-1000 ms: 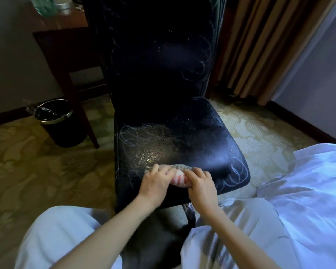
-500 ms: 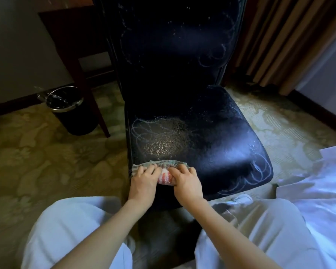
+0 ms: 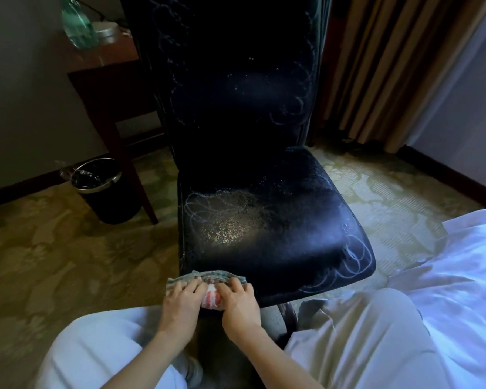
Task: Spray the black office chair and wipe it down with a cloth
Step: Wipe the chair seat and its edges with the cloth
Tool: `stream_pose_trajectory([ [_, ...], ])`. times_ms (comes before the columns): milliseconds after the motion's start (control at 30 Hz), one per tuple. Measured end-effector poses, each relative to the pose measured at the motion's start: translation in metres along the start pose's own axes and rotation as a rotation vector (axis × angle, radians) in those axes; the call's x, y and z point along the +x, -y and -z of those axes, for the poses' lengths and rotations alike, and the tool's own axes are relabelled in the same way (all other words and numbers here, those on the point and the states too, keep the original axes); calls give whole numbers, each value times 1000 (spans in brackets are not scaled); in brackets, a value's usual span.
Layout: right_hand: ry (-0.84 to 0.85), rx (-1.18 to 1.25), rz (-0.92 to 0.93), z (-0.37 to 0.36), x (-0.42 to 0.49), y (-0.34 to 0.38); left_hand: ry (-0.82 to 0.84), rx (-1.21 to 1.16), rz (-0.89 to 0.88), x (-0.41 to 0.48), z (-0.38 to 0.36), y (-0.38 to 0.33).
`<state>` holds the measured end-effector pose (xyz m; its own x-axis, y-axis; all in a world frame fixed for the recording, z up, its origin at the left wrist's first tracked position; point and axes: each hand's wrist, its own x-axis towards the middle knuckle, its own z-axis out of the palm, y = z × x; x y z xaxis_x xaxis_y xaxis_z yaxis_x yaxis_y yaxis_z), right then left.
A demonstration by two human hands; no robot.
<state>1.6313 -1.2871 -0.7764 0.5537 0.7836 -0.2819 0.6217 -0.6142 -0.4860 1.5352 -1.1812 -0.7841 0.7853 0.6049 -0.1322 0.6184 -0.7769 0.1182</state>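
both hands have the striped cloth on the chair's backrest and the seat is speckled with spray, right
Not the backrest. The head view shows the left hand and right hand holding the cloth at the near left corner of the seat, which is indeed speckled with spray.

Nothing readable is showing: the bottle (image 3: 79,26) at eleven o'clock is blurring out, and the chair (image 3: 264,220) is bearing only scribbles.
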Motion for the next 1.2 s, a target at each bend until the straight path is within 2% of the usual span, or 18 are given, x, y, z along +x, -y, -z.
stream_pose_trajectory([
  [100, 83, 7, 38, 5, -3, 9, 43, -7, 27, -9, 18, 2],
  [167, 78, 11, 79, 23, -2, 5, -30, -3, -2, -5, 28, 0],
  [267, -117, 44, 164, 59, 6, -16, -65, -45, -81, 13, 54, -21],
  [333, -252, 37, 166, 89, 15, -44, -128, 6, -174, 41, 66, -49],
  [467, -421, 28, 74, 156, 30, -118, -226, 28, -364, 106, 88, -140],
  [600, -498, 35, -59, 193, 50, -204, -245, 36, -445, 170, 73, -230],
  [767, -421, 63, -100, 196, 77, -268, -145, 58, -460, 217, 31, -283],
  [833, -394, 14, -65, 192, 84, -278, -167, 21, -443, 220, 18, -283],
  [1000, -312, -15, -40, 197, 97, -286, -194, -14, -606, 235, 6, -266],
  [1200, -132, 24, -132, 200, 97, -281, -65, -53, -603, 237, 6, -259],
])
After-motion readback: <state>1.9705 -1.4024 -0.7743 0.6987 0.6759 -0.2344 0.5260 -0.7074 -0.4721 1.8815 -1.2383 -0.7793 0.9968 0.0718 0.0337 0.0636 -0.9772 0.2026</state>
